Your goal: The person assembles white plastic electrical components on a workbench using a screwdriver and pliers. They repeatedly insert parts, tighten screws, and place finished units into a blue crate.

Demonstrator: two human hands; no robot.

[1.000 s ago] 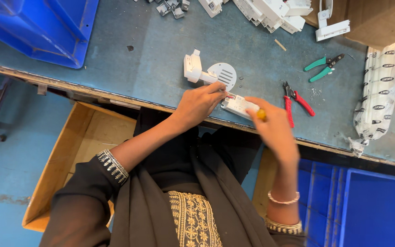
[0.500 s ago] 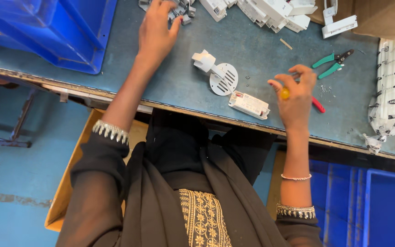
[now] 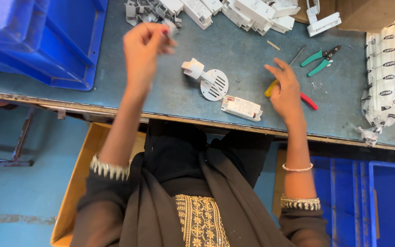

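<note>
Since the earlier frame, left hand has drawn back from the grey parts pile and now hangs above the bench, fingers pinched on a small grey part at the fingertips; motion blur hides the part's shape. Right hand has come down to the bench surface and lies half open, fingers spread, over a yellow-handled tool; whether it grips the handle cannot be told.

Bench: blue-grey top, worn front edge. Blue bins occupy the far left corner. Cardboard box sits at the far right corner, with a printed plastic bag just beside it along the right edge. White housings lie in a row at the back, next to the grey pile.

Between the hands lie two white items: a round vented disc with a white fitting attached, and in front of it a rectangular driver box near the bench edge. The driver box is just left of the right hand and well apart from the left.

Green cutters lie beyond the right hand; red pliers lie just beside it on its right.
</note>
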